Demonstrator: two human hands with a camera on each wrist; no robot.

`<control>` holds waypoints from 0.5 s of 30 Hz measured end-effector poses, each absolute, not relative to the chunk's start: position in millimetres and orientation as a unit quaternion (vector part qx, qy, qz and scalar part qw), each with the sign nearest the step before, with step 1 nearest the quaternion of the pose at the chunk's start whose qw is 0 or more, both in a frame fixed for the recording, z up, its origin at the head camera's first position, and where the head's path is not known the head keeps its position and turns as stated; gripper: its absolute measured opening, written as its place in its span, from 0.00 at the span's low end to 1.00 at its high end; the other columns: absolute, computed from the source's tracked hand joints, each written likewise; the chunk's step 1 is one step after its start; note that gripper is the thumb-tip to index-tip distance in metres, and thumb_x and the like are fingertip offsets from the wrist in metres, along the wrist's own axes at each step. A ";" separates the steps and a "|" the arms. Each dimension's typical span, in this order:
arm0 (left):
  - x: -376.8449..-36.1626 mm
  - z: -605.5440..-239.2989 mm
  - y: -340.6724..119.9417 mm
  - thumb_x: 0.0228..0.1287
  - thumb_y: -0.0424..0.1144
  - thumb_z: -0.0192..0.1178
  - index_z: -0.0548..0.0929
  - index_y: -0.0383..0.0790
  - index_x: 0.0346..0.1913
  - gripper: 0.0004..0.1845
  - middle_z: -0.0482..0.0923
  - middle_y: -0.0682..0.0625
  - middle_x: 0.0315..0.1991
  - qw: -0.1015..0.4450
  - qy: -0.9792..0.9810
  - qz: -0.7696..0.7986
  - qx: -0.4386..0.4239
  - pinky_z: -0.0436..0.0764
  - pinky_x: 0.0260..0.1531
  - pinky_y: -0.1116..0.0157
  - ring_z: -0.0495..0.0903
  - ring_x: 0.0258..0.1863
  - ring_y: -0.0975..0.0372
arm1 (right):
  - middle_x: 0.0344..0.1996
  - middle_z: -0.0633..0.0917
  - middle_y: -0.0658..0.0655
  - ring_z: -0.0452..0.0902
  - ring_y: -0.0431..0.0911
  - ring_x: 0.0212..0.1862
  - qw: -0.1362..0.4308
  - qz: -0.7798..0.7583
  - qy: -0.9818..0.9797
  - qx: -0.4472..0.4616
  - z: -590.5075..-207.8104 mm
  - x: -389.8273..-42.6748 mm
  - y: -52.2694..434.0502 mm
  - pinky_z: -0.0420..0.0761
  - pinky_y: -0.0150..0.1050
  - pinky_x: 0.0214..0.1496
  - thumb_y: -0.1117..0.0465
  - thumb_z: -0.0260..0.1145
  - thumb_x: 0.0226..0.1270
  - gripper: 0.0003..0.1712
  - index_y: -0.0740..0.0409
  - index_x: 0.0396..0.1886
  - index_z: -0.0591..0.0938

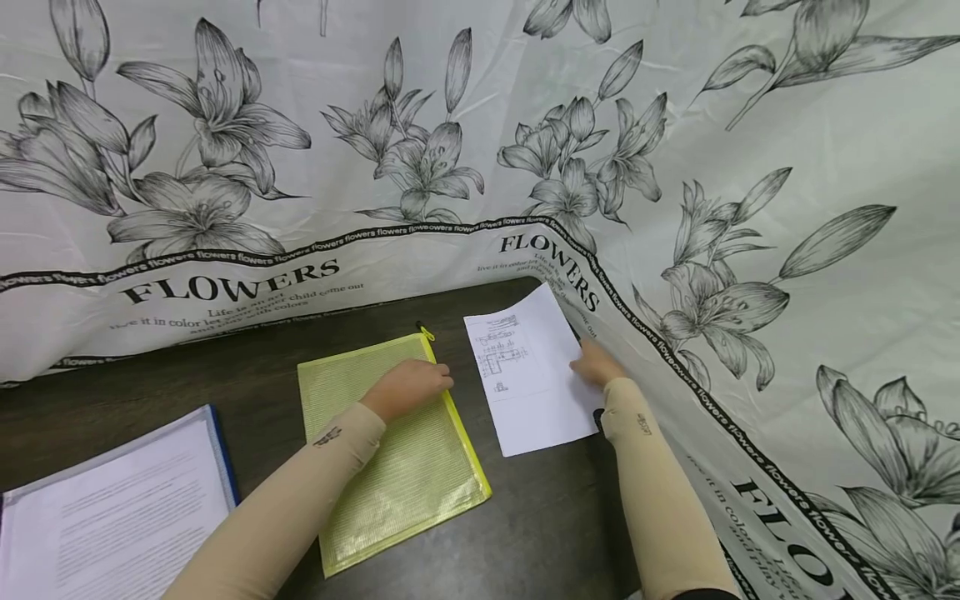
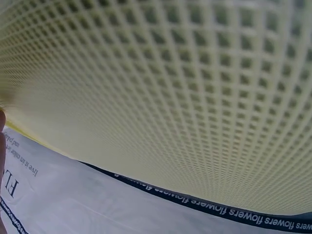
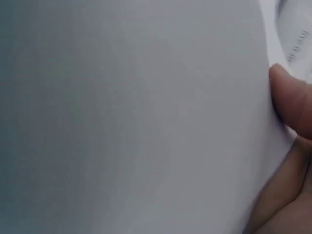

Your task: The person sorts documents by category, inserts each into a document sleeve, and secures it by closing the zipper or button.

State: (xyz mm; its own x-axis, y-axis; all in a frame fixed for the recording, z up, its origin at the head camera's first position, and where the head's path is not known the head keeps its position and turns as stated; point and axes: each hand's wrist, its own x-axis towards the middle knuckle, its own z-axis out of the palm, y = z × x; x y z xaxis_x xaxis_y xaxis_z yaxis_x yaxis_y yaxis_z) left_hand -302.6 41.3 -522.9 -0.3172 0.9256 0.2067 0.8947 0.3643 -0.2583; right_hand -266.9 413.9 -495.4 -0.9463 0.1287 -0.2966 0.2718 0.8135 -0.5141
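Observation:
A yellow mesh zipper pouch [image 1: 405,475] lies on the dark table in the head view, its zipper edge to the right. My left hand [image 1: 408,390] reaches across it and grips that edge with its fingertips. In the left wrist view the pouch's mesh [image 2: 185,97] fills most of the picture, with fingers [image 2: 1,146] at the far left. To the right, a printed white sheet of paper [image 1: 525,383] is pinched at its right edge by my right hand [image 1: 597,364]. The right wrist view has the thumb [image 3: 292,102] against the edge of the sheet.
A blue-edged folder [image 1: 223,454] with printed pages lies at the table's left front. Flower-printed white sheeting [image 1: 420,167] rises behind the table and along its right side. The pouch's zipper pull [image 1: 426,331] is at its far right corner.

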 end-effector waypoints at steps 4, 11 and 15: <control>-299.9 -521.9 38.0 0.65 0.25 0.64 0.84 0.46 0.33 0.10 0.74 0.54 0.28 0.152 -0.817 0.042 -0.554 0.75 0.28 0.67 0.68 0.25 0.65 | 0.76 0.55 0.74 0.50 0.66 0.77 0.103 -0.383 0.912 0.109 -499.0 -257.9 414.3 0.50 0.59 0.76 0.66 0.55 0.77 0.38 0.72 0.79 0.51; -298.1 -519.2 31.6 0.63 0.26 0.66 0.83 0.46 0.32 0.10 0.72 0.54 0.27 0.160 -0.819 0.029 -0.550 0.74 0.26 0.67 0.67 0.22 0.65 | 0.67 0.71 0.70 0.71 0.59 0.62 0.107 -0.517 0.837 0.141 -504.3 -243.1 396.8 0.69 0.56 0.66 0.66 0.57 0.77 0.30 0.71 0.74 0.63; -298.4 -518.4 28.3 0.61 0.25 0.67 0.83 0.46 0.30 0.11 0.72 0.53 0.26 0.165 -0.818 0.020 -0.550 0.73 0.24 0.67 0.65 0.21 0.65 | 0.65 0.73 0.69 0.74 0.56 0.58 0.121 -0.564 0.805 0.137 -507.1 -238.7 383.6 0.74 0.52 0.61 0.67 0.57 0.78 0.31 0.71 0.75 0.61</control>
